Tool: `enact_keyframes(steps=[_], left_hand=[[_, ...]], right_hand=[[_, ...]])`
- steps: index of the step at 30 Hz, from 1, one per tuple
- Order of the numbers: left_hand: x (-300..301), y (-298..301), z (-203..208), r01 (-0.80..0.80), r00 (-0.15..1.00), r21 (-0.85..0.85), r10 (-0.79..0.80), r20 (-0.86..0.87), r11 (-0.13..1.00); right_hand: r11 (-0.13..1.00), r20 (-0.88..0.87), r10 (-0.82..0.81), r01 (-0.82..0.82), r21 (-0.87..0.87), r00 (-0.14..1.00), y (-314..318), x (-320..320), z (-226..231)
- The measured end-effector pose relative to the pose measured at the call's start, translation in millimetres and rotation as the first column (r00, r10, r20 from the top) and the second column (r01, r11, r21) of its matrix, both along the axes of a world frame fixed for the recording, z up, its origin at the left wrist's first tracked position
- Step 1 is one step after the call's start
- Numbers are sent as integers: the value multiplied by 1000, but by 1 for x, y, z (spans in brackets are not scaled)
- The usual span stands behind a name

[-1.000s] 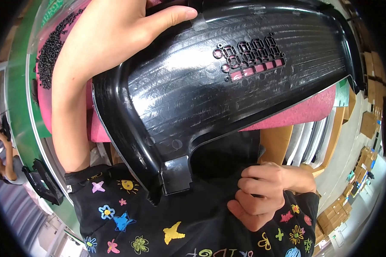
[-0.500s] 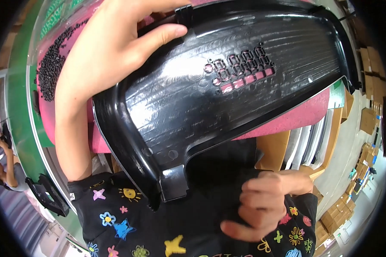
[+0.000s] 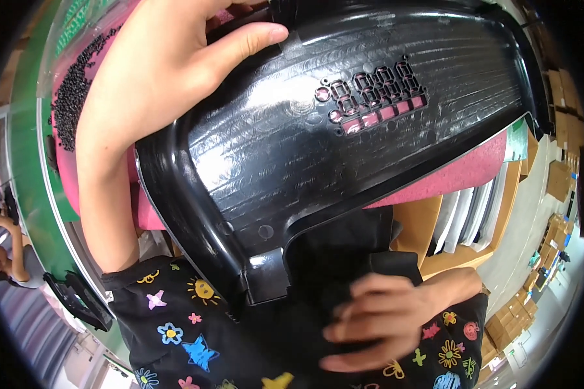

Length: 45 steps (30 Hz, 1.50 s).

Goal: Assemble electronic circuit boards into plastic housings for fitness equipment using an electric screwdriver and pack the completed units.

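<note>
As the left grip (image 3: 165, 74) clasps the black panel (image 3: 272, 162) over the pink cushion (image 3: 451, 174), the blurred right grip (image 3: 383, 319) hangs loosely open, apparently empty; handling looks partway, the panel positioned but not released.

left hand (image 3: 169, 71): partly cropped at top | right fingers (image 3: 363, 329): blurred | black panel (image 3: 292, 155): upper rim partly cropped

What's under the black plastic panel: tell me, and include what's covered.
Pink speckled surface shows through the segmented cut-outs of the black plastic panel and past its near edge; black clothing shows at its notch. What lies beneath the solid parts is covered.
</note>
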<state>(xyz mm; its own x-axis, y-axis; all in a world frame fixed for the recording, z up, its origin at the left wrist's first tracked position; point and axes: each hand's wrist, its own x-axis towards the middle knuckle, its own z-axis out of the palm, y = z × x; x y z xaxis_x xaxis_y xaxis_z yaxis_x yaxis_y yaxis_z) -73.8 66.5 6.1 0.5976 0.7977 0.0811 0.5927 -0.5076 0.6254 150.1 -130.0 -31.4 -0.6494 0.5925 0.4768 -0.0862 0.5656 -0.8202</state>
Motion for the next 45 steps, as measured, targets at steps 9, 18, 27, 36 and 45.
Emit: enact_keyframes(steps=[9,18,27,36,45], left_hand=[[-10,14,-21,56,998,101,-58,14,993],[3,13,-5,82,994,151,-70,-83,985],[-8,11,3,61,995,276,-35,-97,959],[-19,4,1,-62,989,278,96,-112,959],[-25,14,-9,140,990,208,-144,4,968]], right_hand=[[554,-48,675,-548,-627,737,-25,-76,-77],[604,-189,541,-535,-591,819,-36,-79,-90],[771,299,544,-326,-547,784,-16,13,-49],[723,457,-595,192,664,661,248,57,114],[774,820,-566,289,564,-83,440,118,42]])
